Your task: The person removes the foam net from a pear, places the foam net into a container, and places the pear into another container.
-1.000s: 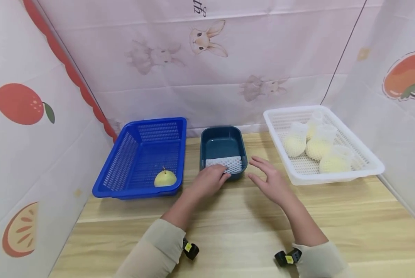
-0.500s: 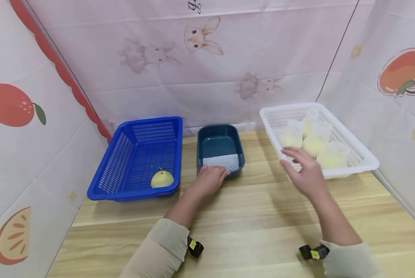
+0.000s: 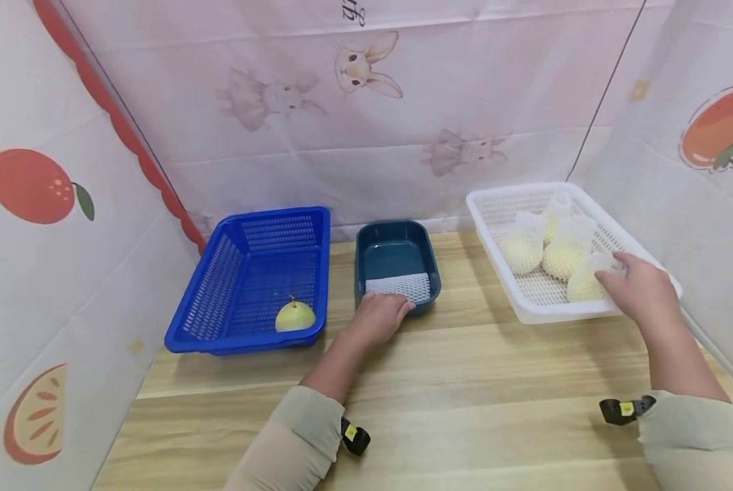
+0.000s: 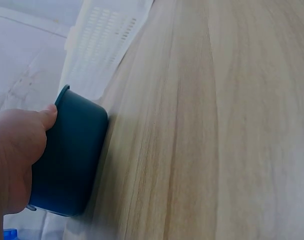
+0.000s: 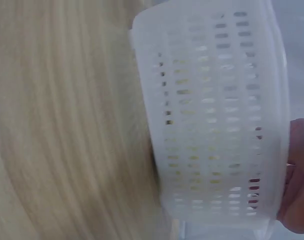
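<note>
My left hand (image 3: 378, 317) grips the near rim of a dark teal plastic box (image 3: 397, 256), its thumb at the rim in the left wrist view. A white mesh piece (image 3: 403, 286) lies across the box's near end. On the right, my right hand (image 3: 645, 290) reaches over the rim of a white basket (image 3: 544, 315). Its thumb and fingers are at the nearest pear (image 3: 584, 281), which wears a white foam net; I cannot tell whether they pinch it. In the right wrist view, the basket wall (image 5: 212, 125) partly hides the fingers.
Several more netted pears (image 3: 562, 258) sit in the white basket. At the left, a blue basket (image 3: 185, 341) holds one bare yellow-green pear (image 3: 294, 316). All stand on a wood-grain table (image 3: 464, 409), with printed cloth walls (image 3: 403, 184) behind and at both sides.
My right hand has moved right, from beside the teal box across the white basket to its nearest netted pear. My left hand has stayed on the teal box's near rim.
</note>
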The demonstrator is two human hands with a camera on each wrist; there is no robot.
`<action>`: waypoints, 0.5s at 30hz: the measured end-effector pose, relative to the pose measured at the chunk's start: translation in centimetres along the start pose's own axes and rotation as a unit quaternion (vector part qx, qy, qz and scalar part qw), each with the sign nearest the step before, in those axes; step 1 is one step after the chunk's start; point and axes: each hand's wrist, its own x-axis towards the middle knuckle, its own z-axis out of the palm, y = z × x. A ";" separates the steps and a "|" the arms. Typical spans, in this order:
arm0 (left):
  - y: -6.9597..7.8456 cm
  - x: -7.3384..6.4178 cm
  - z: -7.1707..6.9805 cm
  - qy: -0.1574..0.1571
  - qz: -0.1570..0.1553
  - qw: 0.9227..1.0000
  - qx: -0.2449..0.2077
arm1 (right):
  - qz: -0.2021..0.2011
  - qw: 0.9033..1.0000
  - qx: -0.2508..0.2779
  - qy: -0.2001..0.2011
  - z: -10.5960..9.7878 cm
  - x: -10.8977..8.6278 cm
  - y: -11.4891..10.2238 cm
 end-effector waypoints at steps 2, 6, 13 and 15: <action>0.0 0.0 0.0 -0.006 -0.003 1.000 -0.003 | 0.005 1.000 -0.008 -0.011 0.2 0.0 0.5; 0.1 0.1 0.0 -0.015 -0.008 1.000 -0.002 | -0.005 1.000 -0.009 0.009 0.5 -0.1 1.0; 0.4 0.1 -0.2 -0.035 -0.022 0.999 -0.013 | -0.016 1.000 -0.018 0.012 0.5 0.0 1.2; 0.4 0.0 -0.3 -0.032 -0.022 0.999 -0.018 | -0.032 0.999 -0.024 0.012 0.5 0.3 1.1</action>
